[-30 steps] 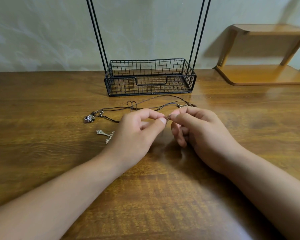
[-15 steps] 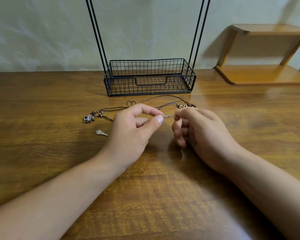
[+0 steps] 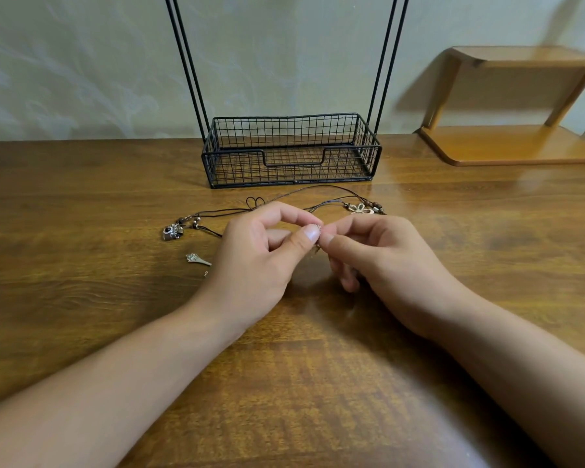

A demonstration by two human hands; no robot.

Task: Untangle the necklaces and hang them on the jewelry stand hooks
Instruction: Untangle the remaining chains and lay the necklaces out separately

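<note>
Dark cord necklaces (image 3: 217, 212) lie tangled on the wooden table, with a camera-shaped pendant (image 3: 171, 231) at the left end and a flower pendant (image 3: 360, 208) with beads at the right. A small silver pendant (image 3: 196, 259) lies loose near my left wrist. My left hand (image 3: 260, 255) and my right hand (image 3: 379, 251) meet above the table, each pinching a tiny silver piece of necklace (image 3: 318, 228) between thumb and forefinger. The black wire jewelry stand (image 3: 291, 153) rises behind the necklaces; its hooks are out of frame.
The stand's basket base is empty, and its thin black uprights (image 3: 186, 65) run up out of view. A wooden two-tier shelf (image 3: 510, 143) sits at the back right against the wall. The table (image 3: 81, 298) spreads wide on both sides.
My hands, a little apart half a second ago with the silver piece stretched between them, have closed together again. The loose silver pendant by my left wrist has shifted slightly.
</note>
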